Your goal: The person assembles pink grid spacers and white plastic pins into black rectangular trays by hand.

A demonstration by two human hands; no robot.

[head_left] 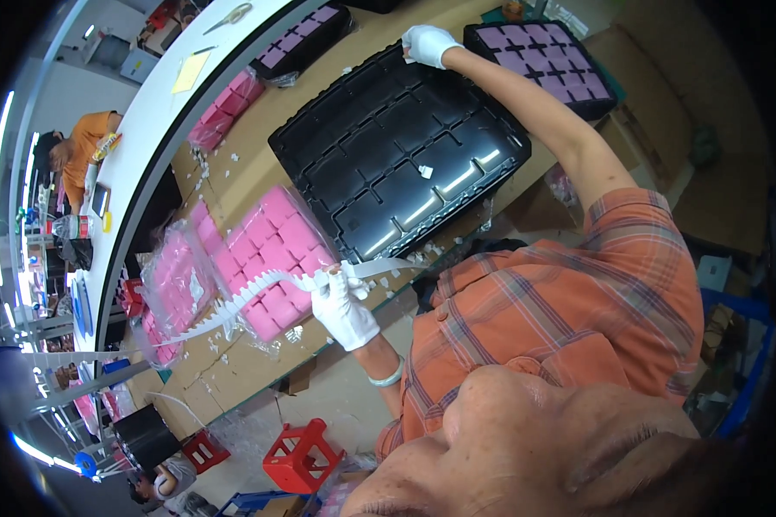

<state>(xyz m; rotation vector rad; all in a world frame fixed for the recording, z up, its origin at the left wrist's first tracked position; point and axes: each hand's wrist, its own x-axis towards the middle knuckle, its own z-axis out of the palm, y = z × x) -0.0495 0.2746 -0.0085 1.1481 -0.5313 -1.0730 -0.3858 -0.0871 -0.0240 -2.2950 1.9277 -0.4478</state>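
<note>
Brown counter (250,370) holds white scraps (234,158); your left hand (345,310), at eight o'clock, pinches the white strip (376,267) in its fingers; your right hand (428,46) bends its fingers at the black tray (388,155), twelve o'clock, grip unclear; hard tugs could snag the strip on pink foam (276,250).

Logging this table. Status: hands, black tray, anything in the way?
Left hand holding white strip. Right hand at rim of black tray. White scrap on tray; pink foam beside it.
</note>
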